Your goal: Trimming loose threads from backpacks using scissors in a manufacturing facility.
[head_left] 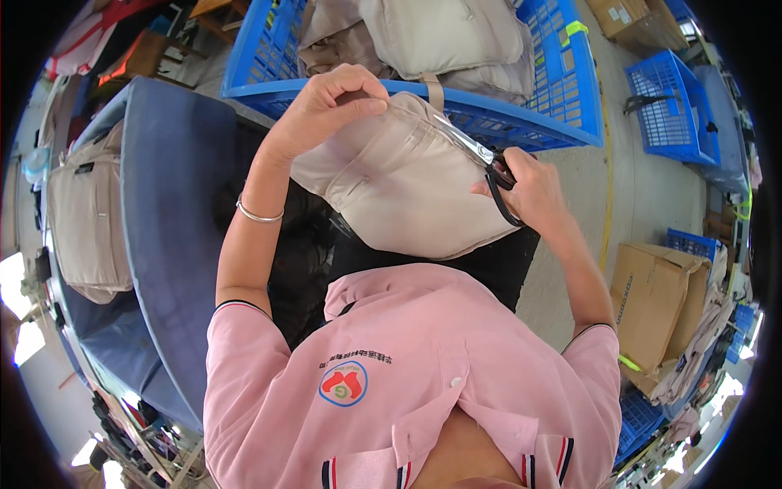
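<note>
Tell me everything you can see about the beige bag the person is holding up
The beige fabric bag looks like soft woven cloth, with stitched seams and a front pocket panel. It is held up in the air in front of the pink shirt, tilted, before the blue plastic crate that holds similar beige bags. The left hand pinches its top edge. The right hand works black-handled scissors whose blades lie against the bag's upper right edge. It looks clean and undamaged.
</note>
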### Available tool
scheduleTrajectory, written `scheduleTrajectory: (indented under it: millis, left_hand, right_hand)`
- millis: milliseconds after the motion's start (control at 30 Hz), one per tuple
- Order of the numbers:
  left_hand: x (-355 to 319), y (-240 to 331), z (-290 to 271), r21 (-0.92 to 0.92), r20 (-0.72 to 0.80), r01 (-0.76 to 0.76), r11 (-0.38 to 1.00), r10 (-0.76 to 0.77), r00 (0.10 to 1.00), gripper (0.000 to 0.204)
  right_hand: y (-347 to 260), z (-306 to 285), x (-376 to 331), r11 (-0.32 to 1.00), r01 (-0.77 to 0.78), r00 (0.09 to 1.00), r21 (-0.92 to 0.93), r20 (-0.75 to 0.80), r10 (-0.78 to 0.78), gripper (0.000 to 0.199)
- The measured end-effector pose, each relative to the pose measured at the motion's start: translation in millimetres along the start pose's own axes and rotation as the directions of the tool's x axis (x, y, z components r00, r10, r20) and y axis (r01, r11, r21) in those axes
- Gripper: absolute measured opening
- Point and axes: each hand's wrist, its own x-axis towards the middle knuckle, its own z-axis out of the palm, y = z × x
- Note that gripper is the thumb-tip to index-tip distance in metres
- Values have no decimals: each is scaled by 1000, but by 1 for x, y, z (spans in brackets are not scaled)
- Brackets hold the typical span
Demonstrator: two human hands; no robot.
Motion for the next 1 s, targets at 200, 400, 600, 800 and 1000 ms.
scheduleTrajectory:
  millis: [200, 400, 600, 800, 1000]
  left_hand:
    - [-16, 1, -12, 64, 39, -31, 997, 28, 999, 13]
    - [-34, 33, -4, 251, -39, -40, 967, 51, 998, 15]
    - [-131, 97, -87, 515, -605, 91, 853, 286, 743, 12]
    - [-284, 177, -216, 426, -902, -95, 900, 414, -125, 12]
    - [-389, 144, -250, 184, -481, 822, 539, 779, -404, 39]
  right_hand:
    - [-16, 1, 21, 998, 58, 998, -32, 8, -58, 61]
    - [-16, 10, 19, 993, 74, 989, -93, -119, -85, 60]
    - [25, 1, 12, 958, -48, 839, 283, -509, 192, 22]
    - [40, 22, 1, 842, -335, 859, 423, -231, 457, 27]
    - [32, 78, -23, 746, -466, 839, 475, -30, 543, 35]
